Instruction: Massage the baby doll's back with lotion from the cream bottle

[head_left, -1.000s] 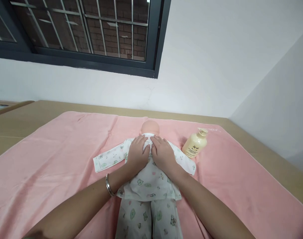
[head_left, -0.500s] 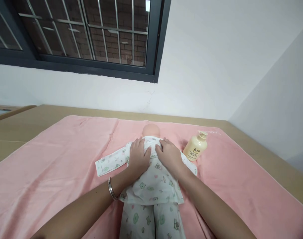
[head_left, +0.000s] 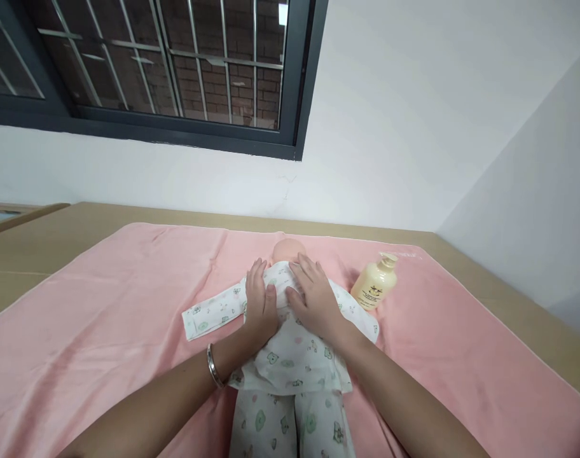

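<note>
A baby doll (head_left: 290, 250) lies stretched out on a pink blanket (head_left: 147, 280), its smooth bald head pointing away from me. It wears a white printed top (head_left: 294, 362) and matching trousers (head_left: 266, 423). My left hand (head_left: 261, 308) rests along the left side of the doll's upper body, fingers straight and the palm turned somewhat inward. Across the upper right of the torso lies my right hand (head_left: 315, 298), flat with its fingers extended towards the neck. Neither hand grips anything. One sleeve (head_left: 214, 312) reaches out to the left; the other is partly behind my right arm.
A cream pump bottle (head_left: 374, 282) leans on the blanket right of the doll, close to its sleeve. Wood-coloured surface (head_left: 500, 280) borders the blanket. Behind stand a white wall (head_left: 376, 127) and a dark-framed window (head_left: 189, 135) with bars.
My right hand has shifted inward and up over the doll's upper torso. My left hand has turned more onto its edge, slightly outward. The doll and bottle stay in place.
</note>
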